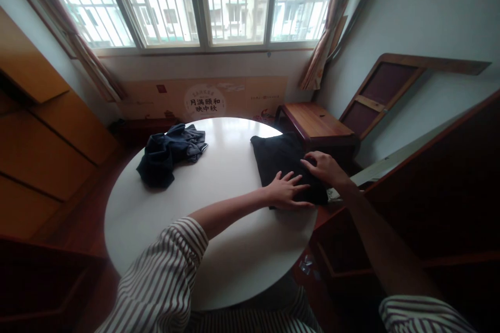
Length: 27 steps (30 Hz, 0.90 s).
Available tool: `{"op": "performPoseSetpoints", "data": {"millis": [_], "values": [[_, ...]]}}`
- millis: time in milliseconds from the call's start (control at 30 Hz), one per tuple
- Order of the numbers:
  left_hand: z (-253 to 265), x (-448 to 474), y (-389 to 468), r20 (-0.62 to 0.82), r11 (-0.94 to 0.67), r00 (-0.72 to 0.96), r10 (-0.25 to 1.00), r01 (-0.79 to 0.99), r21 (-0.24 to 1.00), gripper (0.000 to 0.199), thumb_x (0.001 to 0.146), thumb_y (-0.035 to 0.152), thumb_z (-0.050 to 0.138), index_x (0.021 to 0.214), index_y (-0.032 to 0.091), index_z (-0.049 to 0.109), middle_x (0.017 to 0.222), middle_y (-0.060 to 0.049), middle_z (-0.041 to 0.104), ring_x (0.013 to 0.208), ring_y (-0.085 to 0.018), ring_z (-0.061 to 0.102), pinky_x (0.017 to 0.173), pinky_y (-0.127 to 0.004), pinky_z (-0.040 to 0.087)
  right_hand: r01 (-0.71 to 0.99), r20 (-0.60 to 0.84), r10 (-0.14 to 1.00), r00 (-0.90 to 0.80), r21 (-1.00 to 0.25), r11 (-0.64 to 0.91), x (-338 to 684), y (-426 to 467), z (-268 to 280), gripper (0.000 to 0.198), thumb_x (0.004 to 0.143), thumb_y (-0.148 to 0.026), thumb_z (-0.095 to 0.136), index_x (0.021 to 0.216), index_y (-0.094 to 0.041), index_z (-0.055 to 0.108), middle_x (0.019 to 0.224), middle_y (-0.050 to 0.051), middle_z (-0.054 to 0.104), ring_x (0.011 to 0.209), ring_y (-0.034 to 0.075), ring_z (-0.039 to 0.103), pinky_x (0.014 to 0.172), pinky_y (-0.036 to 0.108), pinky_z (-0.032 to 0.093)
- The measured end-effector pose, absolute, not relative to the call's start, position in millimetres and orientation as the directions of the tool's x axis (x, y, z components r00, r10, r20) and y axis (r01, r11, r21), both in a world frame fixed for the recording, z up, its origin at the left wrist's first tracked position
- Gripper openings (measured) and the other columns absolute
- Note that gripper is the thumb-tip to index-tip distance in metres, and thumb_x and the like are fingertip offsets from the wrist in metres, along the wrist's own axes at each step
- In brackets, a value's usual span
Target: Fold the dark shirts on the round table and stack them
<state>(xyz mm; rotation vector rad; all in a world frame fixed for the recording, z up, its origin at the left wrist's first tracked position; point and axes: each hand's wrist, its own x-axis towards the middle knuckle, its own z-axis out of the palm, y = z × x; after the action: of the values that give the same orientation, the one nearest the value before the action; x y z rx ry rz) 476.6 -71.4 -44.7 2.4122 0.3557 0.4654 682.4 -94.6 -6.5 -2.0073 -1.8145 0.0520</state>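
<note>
A folded black garment (275,156) lies flat on the right part of a round white table (219,250). My left hand (287,190) rests palm down on its near part, fingers spread. At the garment's right side, my right hand (322,167) is over the cloth with bent fingers, their tips touching or just above it. A small gap shows between its thumb and the fingers, and no cloth is visibly gripped. Across the table, at the back left, a crumpled dark navy and grey garment (160,158) sits in a loose heap.
A wooden side table (318,119) stands behind the round table at the right. A wooden panel frame (377,96) leans on the wall. Orange-brown cabinets (58,151) line the left, and a dark wooden piece (441,203) rises at the right. A printed cardboard panel (156,96) is below the window.
</note>
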Motion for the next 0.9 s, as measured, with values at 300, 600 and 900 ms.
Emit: {"op": "performPoseSetpoints", "data": {"millis": [300,600,900], "values": [[-57,447,-99,0.338,-0.832,0.851,0.402,0.185,0.523,0.059,0.087,0.025,0.061,0.144,0.033,0.047,0.156,-0.008,0.038,0.146,-0.039,0.025,0.115,-0.069,0.001,0.959,0.041,0.992,0.121,-0.264,-0.106,627,-10,-48,0.067,0.088,-0.073,0.042,0.145,-0.037,0.047,0.160,0.007,0.031,0.144,0.045,0.021,0.102,0.081,0.005],[-66,439,-101,0.349,-0.878,0.859,0.375,0.209,0.430,0.060,0.094,0.027,0.051,0.152,0.026,0.034,0.159,-0.013,0.029,0.147,-0.038,0.023,0.117,-0.065,0.011,0.992,0.040,0.998,0.053,-0.114,-0.048,645,1,-53,0.051,0.093,-0.057,0.045,0.141,-0.040,0.051,0.163,0.005,0.023,0.143,0.048,0.021,0.097,0.085,0.011],[5,279,-37,0.383,-0.708,0.596,0.705,0.570,0.417,0.031,0.096,0.030,0.049,0.121,0.020,0.064,0.126,-0.016,0.064,0.122,-0.031,0.057,0.109,-0.044,0.038,0.980,0.120,0.992,0.040,-0.196,-0.016,589,-21,-40,0.056,0.096,-0.041,0.040,0.150,-0.025,0.042,0.157,0.014,0.036,0.143,0.047,0.026,0.104,0.078,0.022]]}}
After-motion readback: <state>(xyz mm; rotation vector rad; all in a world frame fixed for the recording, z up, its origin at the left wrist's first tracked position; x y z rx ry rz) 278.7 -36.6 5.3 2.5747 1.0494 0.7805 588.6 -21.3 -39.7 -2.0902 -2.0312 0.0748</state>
